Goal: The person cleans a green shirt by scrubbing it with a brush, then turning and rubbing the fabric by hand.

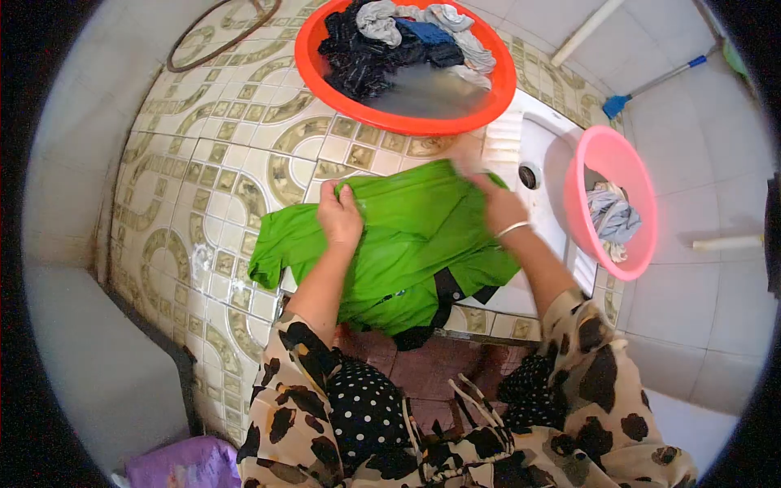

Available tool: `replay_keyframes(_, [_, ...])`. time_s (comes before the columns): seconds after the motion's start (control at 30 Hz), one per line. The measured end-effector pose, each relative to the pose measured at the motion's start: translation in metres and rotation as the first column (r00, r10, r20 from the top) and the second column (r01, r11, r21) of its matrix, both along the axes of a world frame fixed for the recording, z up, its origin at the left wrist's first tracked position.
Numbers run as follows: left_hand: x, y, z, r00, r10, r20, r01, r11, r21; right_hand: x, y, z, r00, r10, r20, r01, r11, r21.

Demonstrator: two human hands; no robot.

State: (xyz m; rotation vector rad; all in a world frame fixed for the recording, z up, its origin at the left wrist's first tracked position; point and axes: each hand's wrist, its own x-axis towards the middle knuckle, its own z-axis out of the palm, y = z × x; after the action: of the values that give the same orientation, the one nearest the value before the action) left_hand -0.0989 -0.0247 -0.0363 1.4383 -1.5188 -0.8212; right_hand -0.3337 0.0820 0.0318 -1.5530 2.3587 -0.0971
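A bright green garment [399,228] with black trim, which looks like a jacket, lies spread out in front of me over the tiles and the edge of the squat toilet. My left hand [339,215] is closed on its upper edge, the thumb pressing the cloth. On the other side, my right hand [498,199], with a white bracelet at the wrist, is over the garment's upper right part. Motion smears its fingers, and a pale blur lies just beyond them, so I cannot make out whether it holds anything.
Ahead is a red basin [390,120] of murky water and dark and grey clothes. A pink basin [579,187] with light clothes stands right of the squat toilet [549,138]. A blue brush [617,106] leans by the wall; a hose [175,61] lies far left.
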Motion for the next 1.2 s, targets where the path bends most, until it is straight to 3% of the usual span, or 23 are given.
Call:
replay_keyframes(0.03, [-0.001, -0.003, -0.003, 1.000, -0.007, 0.004, 0.007, 1.000, 0.029, 0.027, -0.004, 0.002, 0.997, 0.071, 0.036, -0.069, 0.996, -0.057])
replay_keyframes(0.1, [0.002, -0.007, -0.005, 1.000, 0.014, -0.008, -0.013, 1.000, 0.021, 0.097, -0.002, -0.010, 0.977, 0.203, 0.059, -0.203, 0.979, -0.009])
replay_keyframes(0.2, [0.007, -0.002, 0.002, 0.995, 0.023, -0.098, -0.022, 1.000, 0.014, 0.099, 0.013, -0.003, 0.963, 0.268, 0.027, -0.268, 0.963, 0.009])
replay_keyframes(0.3, [0.013, -0.005, -0.002, 0.993, 0.003, -0.121, -0.006, 1.000, -0.019, -0.002, 0.032, -0.009, 0.999, 0.014, -0.034, -0.011, 0.996, 0.091])
replay_keyframes(0.37, [0.011, -0.008, -0.013, 0.995, -0.096, -0.004, 0.096, 0.994, -0.051, -0.021, 0.036, -0.005, 0.996, -0.076, -0.047, 0.079, 0.995, 0.063])
replay_keyframes(0.4, [0.008, -0.006, -0.009, 0.994, -0.110, -0.007, 0.109, 0.992, -0.056, -0.008, 0.030, -0.002, 0.999, -0.027, -0.025, 0.027, 1.000, 0.012])
replay_keyframes(0.47, [0.006, -0.006, -0.001, 0.999, -0.026, -0.041, 0.030, 0.994, 0.104, 0.042, 0.016, 0.006, 0.996, 0.073, 0.052, -0.068, 0.993, -0.099])
replay_keyframes(0.53, [0.010, -0.007, 0.002, 0.999, -0.043, -0.012, 0.043, 0.999, 0.032, 0.093, 0.013, 0.010, 0.985, 0.123, 0.119, -0.104, 0.983, -0.153])
replay_keyframes(0.6, [0.015, -0.004, -0.008, 0.998, -0.063, 0.024, 0.063, 0.998, -0.019, 0.114, 0.017, 0.004, 0.939, 0.291, 0.184, -0.310, 0.947, 0.087])
replay_keyframes(0.67, [0.017, -0.011, -0.024, 0.982, -0.042, -0.182, 0.052, 0.997, 0.051, 0.054, 0.027, -0.008, 0.987, 0.149, 0.055, -0.152, 0.988, 0.039])
replay_keyframes(0.77, [0.013, -0.007, -0.001, 0.993, -0.045, -0.105, 0.057, 0.991, 0.119, -0.032, 0.051, -0.011, 0.996, -0.075, -0.052, 0.077, 0.996, 0.043])
replay_keyframes(0.8, [0.010, -0.008, 0.002, 0.997, -0.058, -0.049, 0.064, 0.989, 0.136, -0.026, 0.047, -0.005, 0.995, -0.079, -0.056, 0.081, 0.996, 0.039])
replay_keyframes(0.87, [0.011, -0.008, -0.004, 0.997, -0.062, -0.048, 0.067, 0.991, 0.113, 0.020, 0.032, 0.009, 0.998, -0.029, 0.063, 0.030, 0.999, -0.022])
replay_keyframes(0.93, [0.014, -0.010, -0.005, 0.997, -0.055, -0.047, 0.059, 0.994, 0.089, 0.084, 0.021, 0.012, 0.977, 0.176, 0.121, -0.158, 0.977, -0.146])
replay_keyframes(0.97, [0.016, -0.009, -0.001, 0.998, -0.046, -0.033, 0.048, 0.997, 0.057, 0.092, 0.021, 0.004, 0.976, 0.176, 0.131, -0.157, 0.977, -0.144])
replay_keyframes(1.03, [0.020, -0.004, -0.005, 0.999, -0.039, -0.010, 0.039, 0.999, 0.038, 0.106, 0.026, -0.012, 0.941, 0.318, 0.111, -0.324, 0.945, 0.040])
replay_keyframes(1.13, [0.019, -0.008, -0.007, 1.000, 0.014, 0.000, -0.014, 0.999, 0.039, 0.015, 0.039, -0.009, 0.996, 0.002, 0.084, -0.010, 0.995, 0.095])
replay_keyframes(1.2, [0.016, -0.007, 0.006, 0.994, -0.105, -0.037, 0.109, 0.979, 0.170, -0.004, 0.042, -0.013, 0.993, -0.088, 0.073, 0.083, 0.994, 0.073])
